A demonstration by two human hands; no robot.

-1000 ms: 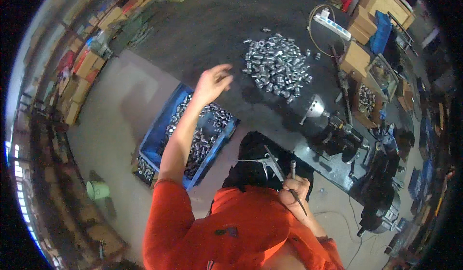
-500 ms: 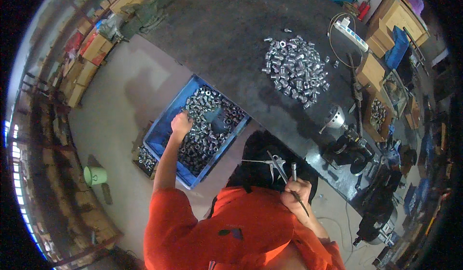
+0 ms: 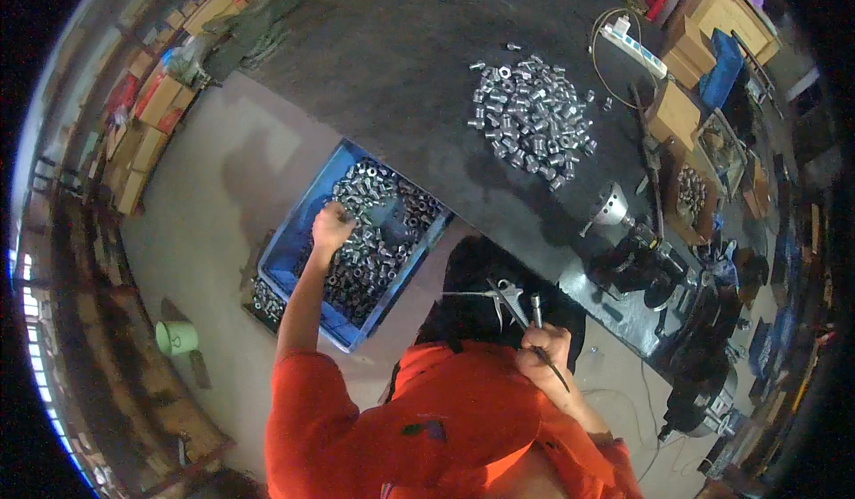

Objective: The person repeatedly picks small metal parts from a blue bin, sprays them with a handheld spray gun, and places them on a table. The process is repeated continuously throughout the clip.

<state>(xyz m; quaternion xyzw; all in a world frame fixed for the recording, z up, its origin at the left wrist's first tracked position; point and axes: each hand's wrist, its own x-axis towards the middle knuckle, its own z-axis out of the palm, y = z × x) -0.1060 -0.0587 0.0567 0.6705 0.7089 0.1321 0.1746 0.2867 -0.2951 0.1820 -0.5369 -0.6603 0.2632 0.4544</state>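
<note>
My left hand [image 3: 332,228] is down in a blue plastic bin [image 3: 275,256], at the left side of a heap of metal fittings [image 3: 367,265]. Its fingers are curled, and whatever they hold is hidden. Close to my lap, my right hand [image 3: 544,354] is closed around a silver tool [image 3: 504,292] that looks like an air blow gun, with a thin straight nozzle pointing left. A short silver cylinder [image 3: 536,310] sticks up from the same fist. Below the fist, a thin dark piece runs down along the wrist.
On the dark table [image 3: 383,49] lies a pile of shiny fittings [image 3: 534,120]. To its right are a power strip [image 3: 634,46], cardboard boxes [image 3: 674,116] and a machine with a round metal head [image 3: 612,207]. A green cup [image 3: 176,338] lies on the floor at left.
The whole view has shifted slightly, so the table things sit further left. My left hand stays at the left part of the bin; my right hand keeps its hold on the tool.
</note>
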